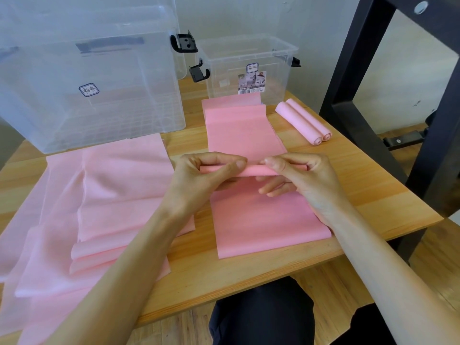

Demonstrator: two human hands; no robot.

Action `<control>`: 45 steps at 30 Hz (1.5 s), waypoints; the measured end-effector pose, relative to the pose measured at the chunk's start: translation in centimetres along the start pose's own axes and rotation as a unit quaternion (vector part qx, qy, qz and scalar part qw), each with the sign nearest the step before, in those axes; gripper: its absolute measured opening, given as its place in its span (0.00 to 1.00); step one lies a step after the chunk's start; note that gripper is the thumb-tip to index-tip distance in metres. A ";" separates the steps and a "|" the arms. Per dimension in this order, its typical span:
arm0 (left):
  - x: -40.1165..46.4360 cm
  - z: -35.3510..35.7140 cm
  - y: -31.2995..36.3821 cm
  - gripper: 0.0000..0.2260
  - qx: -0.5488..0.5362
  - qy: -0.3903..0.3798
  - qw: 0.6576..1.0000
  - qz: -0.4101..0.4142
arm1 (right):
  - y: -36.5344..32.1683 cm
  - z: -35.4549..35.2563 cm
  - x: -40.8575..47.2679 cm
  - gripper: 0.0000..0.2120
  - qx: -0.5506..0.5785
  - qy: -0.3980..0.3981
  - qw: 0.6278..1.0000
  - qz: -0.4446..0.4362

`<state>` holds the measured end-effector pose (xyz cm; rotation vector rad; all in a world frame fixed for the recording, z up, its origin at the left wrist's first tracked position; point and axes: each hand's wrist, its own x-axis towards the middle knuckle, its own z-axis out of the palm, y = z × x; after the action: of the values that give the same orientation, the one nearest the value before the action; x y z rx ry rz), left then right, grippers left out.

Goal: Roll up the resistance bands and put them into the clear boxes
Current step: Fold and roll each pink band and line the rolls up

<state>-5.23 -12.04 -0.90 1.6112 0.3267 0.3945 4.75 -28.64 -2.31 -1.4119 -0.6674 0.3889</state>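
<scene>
The picture's left edge is cutting off the large clear plastic box [94, 78] and the loose heap of pink bands [74, 207]. The hands are covering both ends of the thin pink roll [251, 171]. The small box's printed label [252, 82] is proving too small to read.

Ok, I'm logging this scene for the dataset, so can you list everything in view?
Band being rolled: one, pink, table centre, small roll at the hands.
Loose bands: a pile, pink, table left; number unclear.
Rolled bands: two, pink, side by side, table right.
Large box: one, clear, back left.
Small box: one, clear, black latches, behind the centre band.
Table: one, light wood.
Frame: one, black, right.
Left hand: grip on the roll.
Right hand: grip on the roll.
</scene>
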 end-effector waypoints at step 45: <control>-0.1 0.0 0.0 0.04 -0.006 -0.005 1.000 -0.017 | -0.1 0.2 0.0 0.09 -0.001 0.008 1.000 -0.007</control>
<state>-5.29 -12.08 -0.86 1.5935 0.3433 0.3624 4.60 -28.55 -2.20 -1.4109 -0.6638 0.3651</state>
